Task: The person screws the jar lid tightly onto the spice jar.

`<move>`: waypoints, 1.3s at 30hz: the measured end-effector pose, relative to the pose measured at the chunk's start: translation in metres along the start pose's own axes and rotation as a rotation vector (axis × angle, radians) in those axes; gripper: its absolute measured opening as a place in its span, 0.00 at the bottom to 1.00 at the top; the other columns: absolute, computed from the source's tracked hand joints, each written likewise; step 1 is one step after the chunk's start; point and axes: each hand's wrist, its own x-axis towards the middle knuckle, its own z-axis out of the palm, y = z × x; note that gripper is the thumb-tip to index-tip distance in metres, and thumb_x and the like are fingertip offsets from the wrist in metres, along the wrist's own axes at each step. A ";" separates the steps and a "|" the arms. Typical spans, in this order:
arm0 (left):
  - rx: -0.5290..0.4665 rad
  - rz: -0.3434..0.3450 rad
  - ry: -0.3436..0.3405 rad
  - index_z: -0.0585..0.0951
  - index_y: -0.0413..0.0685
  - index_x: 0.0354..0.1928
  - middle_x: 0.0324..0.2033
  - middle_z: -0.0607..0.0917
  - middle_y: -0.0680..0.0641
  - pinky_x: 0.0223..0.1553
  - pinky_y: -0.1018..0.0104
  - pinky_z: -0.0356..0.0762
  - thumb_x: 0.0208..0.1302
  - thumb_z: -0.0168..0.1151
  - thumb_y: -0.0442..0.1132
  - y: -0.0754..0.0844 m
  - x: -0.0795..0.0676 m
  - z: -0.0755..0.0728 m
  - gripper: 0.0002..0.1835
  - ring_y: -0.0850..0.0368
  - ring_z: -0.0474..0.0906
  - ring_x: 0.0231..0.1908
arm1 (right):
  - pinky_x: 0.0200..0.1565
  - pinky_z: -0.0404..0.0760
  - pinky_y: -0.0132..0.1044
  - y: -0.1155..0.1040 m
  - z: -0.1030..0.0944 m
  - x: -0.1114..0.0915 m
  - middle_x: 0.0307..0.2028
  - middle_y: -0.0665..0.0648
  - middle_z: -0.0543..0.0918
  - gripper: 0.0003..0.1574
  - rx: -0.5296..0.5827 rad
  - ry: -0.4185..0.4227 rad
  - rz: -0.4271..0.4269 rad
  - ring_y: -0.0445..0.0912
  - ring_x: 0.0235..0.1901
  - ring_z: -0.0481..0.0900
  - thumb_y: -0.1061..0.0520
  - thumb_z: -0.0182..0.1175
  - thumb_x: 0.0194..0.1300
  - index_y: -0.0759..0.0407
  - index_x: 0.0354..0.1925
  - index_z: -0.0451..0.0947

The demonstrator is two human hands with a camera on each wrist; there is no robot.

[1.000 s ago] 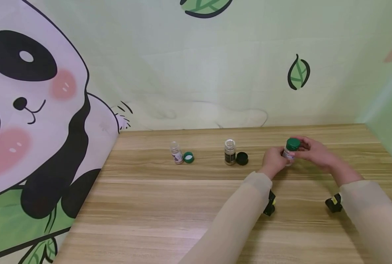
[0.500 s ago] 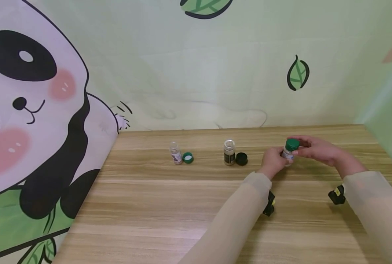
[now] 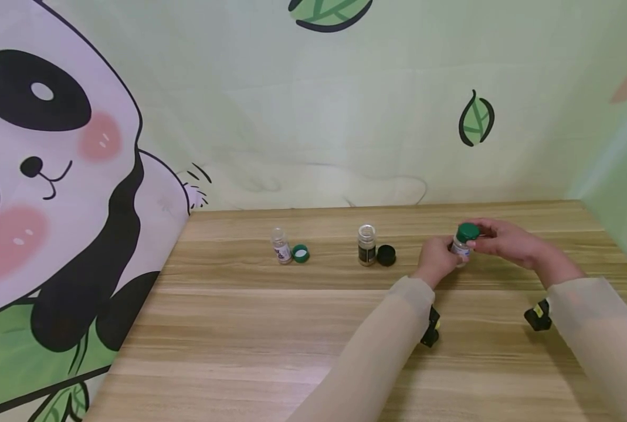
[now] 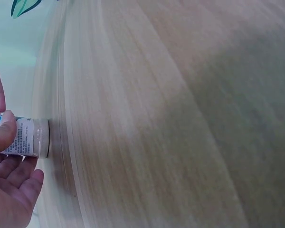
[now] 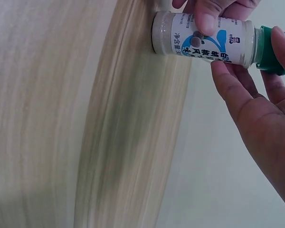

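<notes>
On the table's right side, a small clear seasoning bottle [image 3: 460, 251] stands upright with a green cap [image 3: 468, 232] at its top. My left hand [image 3: 436, 258] grips the bottle's body, its thumb across the white and blue printed label [image 5: 223, 40]. From the other side, my right hand [image 3: 508, 243] pinches the cap between thumb and fingers. In the right wrist view, the cap [image 5: 271, 53] sits at the bottle's neck. The left wrist view catches the bottle's lower end [image 4: 40, 137] beside the thumb; its cap is out of that view.
Left of the hands stands an uncapped jar with a dark label [image 3: 367, 249], a black cap [image 3: 386, 255] beside it. Farther left is another uncapped clear bottle [image 3: 281, 249] next to a green cap [image 3: 300, 253]. A panda-print backdrop [image 3: 271, 117] rises behind the wooden table [image 3: 250, 334].
My right wrist and forearm have shifted slightly right, and the right fingers have turned a little at the green cap. My left hand keeps its grip on the bottle in the same place.
</notes>
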 end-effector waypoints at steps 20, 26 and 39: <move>-0.028 -0.004 0.003 0.85 0.52 0.53 0.46 0.90 0.53 0.48 0.80 0.75 0.57 0.74 0.40 0.002 -0.002 -0.002 0.20 0.66 0.84 0.48 | 0.47 0.74 0.22 0.008 0.009 0.001 0.62 0.69 0.69 0.35 0.019 0.049 -0.013 0.24 0.45 0.72 0.56 0.52 0.75 0.72 0.70 0.53; -0.020 -0.007 0.005 0.85 0.53 0.54 0.47 0.90 0.53 0.49 0.80 0.75 0.57 0.74 0.41 0.001 -0.001 -0.001 0.21 0.66 0.83 0.48 | 0.47 0.75 0.24 0.009 0.013 0.001 0.50 0.44 0.73 0.34 0.029 0.092 -0.020 0.25 0.45 0.73 0.56 0.54 0.74 0.72 0.69 0.55; 0.010 -0.013 -0.001 0.85 0.53 0.54 0.46 0.90 0.54 0.49 0.80 0.75 0.57 0.74 0.42 0.002 -0.001 -0.001 0.21 0.66 0.83 0.48 | 0.47 0.76 0.26 0.007 0.021 -0.001 0.51 0.43 0.73 0.39 0.033 0.155 0.008 0.22 0.43 0.71 0.51 0.55 0.74 0.72 0.70 0.54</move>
